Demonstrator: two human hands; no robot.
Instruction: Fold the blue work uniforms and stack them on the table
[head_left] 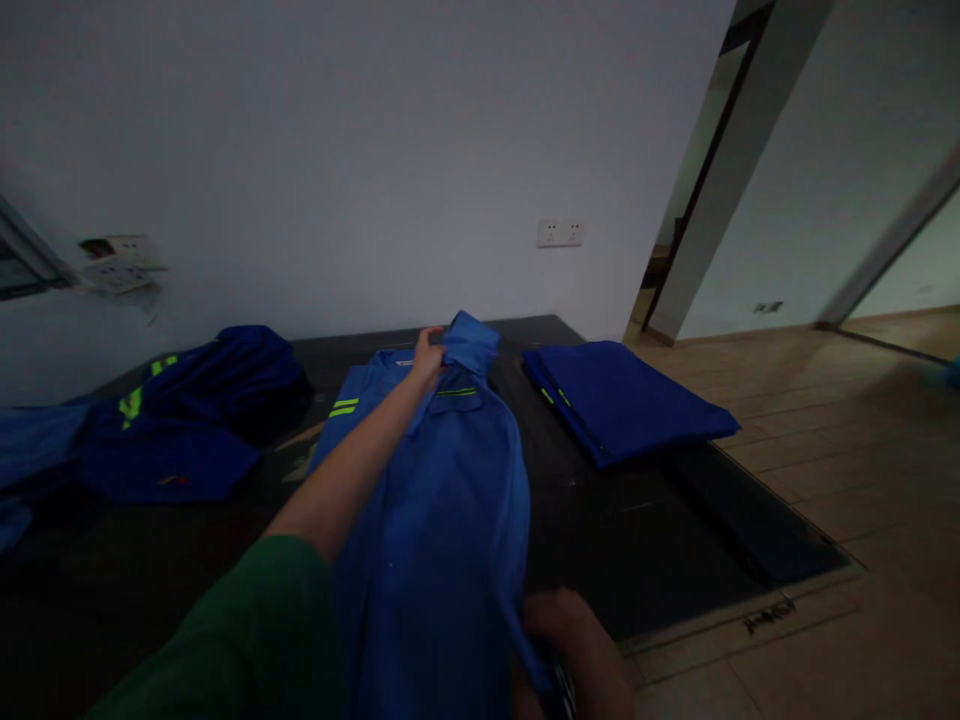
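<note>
While the left hand (427, 357) reaches far out over the dark mat (660, 520), it pinches the collar (471, 342) of a blue shirt (435, 500). Its fingers are closed on the cloth near the mat's far edge. The arm wears a green sleeve (240, 640).

The shirt lies long and flat down the middle of the mat, from the far edge to the near edge. It has bright yellow stripes (342, 408) across the chest.

The right hand (577, 650) is low at the near edge of the mat. It grips the bottom of the shirt, with the fingers curled around the cloth. That part is dark and a bit blurry.

A folded blue shirt (622, 400) lies to the right, near the far right corner of the mat, apart from the long one. A pile of blue clothes (187, 420) sits on the left side of the mat, all bunched up.

A white wall (360, 150) with a socket (560, 233) stands behind the mat. A wood floor (862, 450) is on the right.
</note>
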